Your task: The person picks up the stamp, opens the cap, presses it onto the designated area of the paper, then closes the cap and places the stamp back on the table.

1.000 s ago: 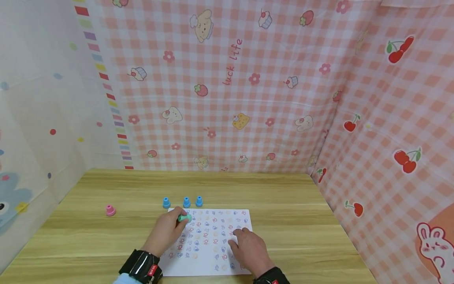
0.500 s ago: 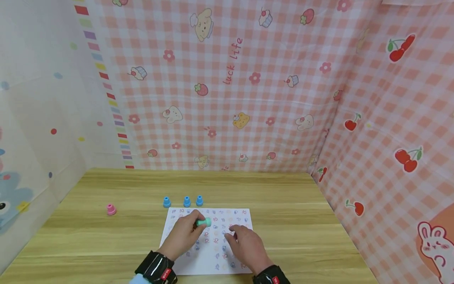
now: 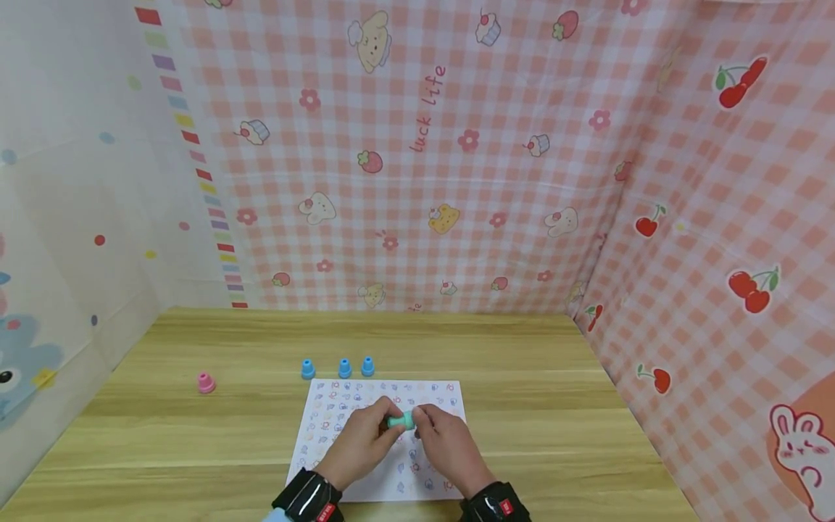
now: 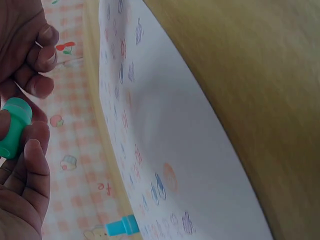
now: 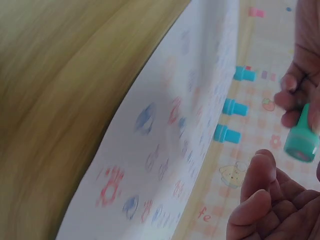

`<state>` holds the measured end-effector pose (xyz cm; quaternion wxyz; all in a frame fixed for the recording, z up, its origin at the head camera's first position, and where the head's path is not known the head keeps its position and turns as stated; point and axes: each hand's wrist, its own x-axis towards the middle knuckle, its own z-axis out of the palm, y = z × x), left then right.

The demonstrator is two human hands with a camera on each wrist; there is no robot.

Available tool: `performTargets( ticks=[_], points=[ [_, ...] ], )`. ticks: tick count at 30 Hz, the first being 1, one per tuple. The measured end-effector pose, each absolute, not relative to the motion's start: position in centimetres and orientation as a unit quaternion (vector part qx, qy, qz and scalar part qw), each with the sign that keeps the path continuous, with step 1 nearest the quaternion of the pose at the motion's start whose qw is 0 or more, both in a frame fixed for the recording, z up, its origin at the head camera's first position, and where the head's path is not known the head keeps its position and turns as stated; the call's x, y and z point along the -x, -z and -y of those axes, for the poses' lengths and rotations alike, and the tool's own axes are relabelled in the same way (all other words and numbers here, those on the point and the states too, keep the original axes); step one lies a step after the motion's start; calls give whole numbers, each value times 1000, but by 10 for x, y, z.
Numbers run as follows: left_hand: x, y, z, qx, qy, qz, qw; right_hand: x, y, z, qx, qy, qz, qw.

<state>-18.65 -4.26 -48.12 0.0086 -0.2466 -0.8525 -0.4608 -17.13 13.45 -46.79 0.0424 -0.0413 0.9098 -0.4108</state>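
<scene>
Over the sheet of white paper [image 3: 381, 489], my left hand [image 3: 362, 441] pinches a small mint-green stamp [image 3: 404, 420] between thumb and fingers. The stamp lies sideways, its wide end facing my right hand [image 3: 451, 444]. In the right wrist view that wide end of the green stamp [image 5: 302, 142] shows a pinkish face, and the right fingers [image 5: 257, 180] are loosely bent close below it, holding nothing. Rows of small red, blue, purple and orange prints cover much of the paper.
Three blue stamps, left [image 3: 308, 370], middle [image 3: 344, 369] and right [image 3: 368, 367], stand upright behind the paper's far edge. A pink stamp [image 3: 206, 383] stands farther left on the wooden table [image 3: 554, 406]. Patterned cloth [image 3: 417, 181] hangs behind and at both sides.
My left hand has carried the green stamp rightward from the paper's upper left to its middle. My right hand has shifted slightly, its fingertips now right at the stamp's wide end.
</scene>
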Motion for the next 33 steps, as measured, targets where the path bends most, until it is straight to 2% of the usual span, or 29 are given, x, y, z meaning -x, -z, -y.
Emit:
performTargets(
  ticks=[7,13,24,28,33],
  points=[
    [183,484,36,256,462,849,26,171,468,-134,24,503,-860,86],
    [181,484,35,259,458,849,34,171,469,-133,33,538,-838,89],
    [183,483,38,250,502,828,2,171,471,-137,9,615,-780,116],
    [186,480,43,225,522,822,-14,171,468,-139,5,621,-776,108],
    [191,475,50,214,507,835,8,170,468,-141,11,579,-811,89]
  ],
)
